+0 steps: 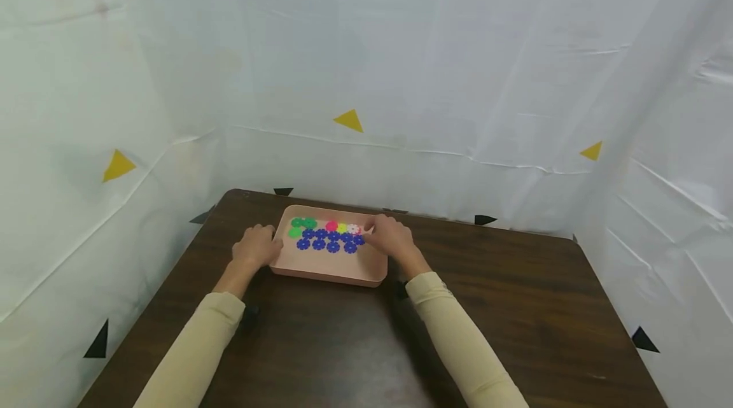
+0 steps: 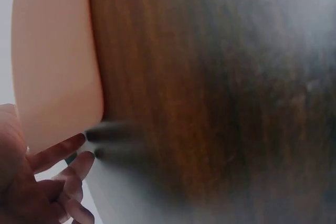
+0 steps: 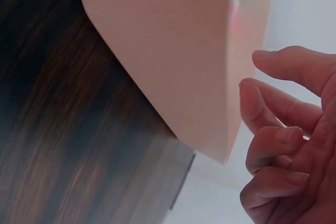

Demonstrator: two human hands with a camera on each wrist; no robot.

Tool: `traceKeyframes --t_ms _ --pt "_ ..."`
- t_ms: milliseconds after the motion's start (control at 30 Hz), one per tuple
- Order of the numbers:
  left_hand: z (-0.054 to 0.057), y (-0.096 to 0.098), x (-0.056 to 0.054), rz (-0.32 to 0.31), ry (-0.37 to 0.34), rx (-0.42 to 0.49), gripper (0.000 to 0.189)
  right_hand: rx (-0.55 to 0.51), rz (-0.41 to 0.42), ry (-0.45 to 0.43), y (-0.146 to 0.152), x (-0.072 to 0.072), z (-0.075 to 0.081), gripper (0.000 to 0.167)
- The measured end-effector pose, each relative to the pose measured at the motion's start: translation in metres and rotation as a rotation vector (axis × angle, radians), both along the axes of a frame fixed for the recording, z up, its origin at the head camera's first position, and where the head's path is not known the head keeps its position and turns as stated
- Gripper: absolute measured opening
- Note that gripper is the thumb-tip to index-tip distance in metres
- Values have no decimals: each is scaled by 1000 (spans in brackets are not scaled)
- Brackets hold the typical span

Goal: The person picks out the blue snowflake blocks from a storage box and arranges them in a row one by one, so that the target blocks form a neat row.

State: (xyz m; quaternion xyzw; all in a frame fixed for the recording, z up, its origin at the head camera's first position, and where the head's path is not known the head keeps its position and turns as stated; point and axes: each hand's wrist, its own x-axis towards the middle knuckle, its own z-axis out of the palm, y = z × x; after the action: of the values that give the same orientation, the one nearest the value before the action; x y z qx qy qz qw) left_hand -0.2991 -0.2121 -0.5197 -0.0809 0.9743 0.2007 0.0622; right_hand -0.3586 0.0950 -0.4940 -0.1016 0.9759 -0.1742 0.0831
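Note:
A shallow pink tray (image 1: 329, 269) lies on the table. My left hand (image 1: 256, 246) holds its left end, with the thumb over the rim; in the left wrist view its fingers (image 2: 58, 153) lie against the outside wall. Several blue flower-shaped plastic discs (image 1: 333, 247) are set in two rows inside the tray. Behind and left of them are green discs (image 1: 297, 222), and a pink disc (image 1: 332, 226), a yellow disc (image 1: 342, 228) and a white disc (image 1: 352, 228) lie at the back. My right hand (image 1: 394, 239) hangs over the right end, thumb and forefinger apart with nothing between them.
The dark brown wooden table (image 1: 487, 306) extends in front of the tray and to its right. White sheeting (image 1: 401, 77) with yellow and black triangles encloses the back and both sides. The tray stands near the table's back edge.

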Motion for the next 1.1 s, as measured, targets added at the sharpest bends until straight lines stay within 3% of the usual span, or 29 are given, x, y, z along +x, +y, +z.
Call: traceKeyframes --t_ms 267,567,800,1100 --pt "-13 6 -1 -80 -19 -126 49 76 4 -48 -12 -6 -10 38" --pt "-19 6 -3 -71 -34 -114 45 88 26 -33 -18 -4 -14 28" --pt "-17 6 1 -44 -94 -57 42 60 29 -38 -20 -3 -19 30" --pt "-18 2 0 -57 -102 -61 42 57 50 -11 -21 -2 -22 28"
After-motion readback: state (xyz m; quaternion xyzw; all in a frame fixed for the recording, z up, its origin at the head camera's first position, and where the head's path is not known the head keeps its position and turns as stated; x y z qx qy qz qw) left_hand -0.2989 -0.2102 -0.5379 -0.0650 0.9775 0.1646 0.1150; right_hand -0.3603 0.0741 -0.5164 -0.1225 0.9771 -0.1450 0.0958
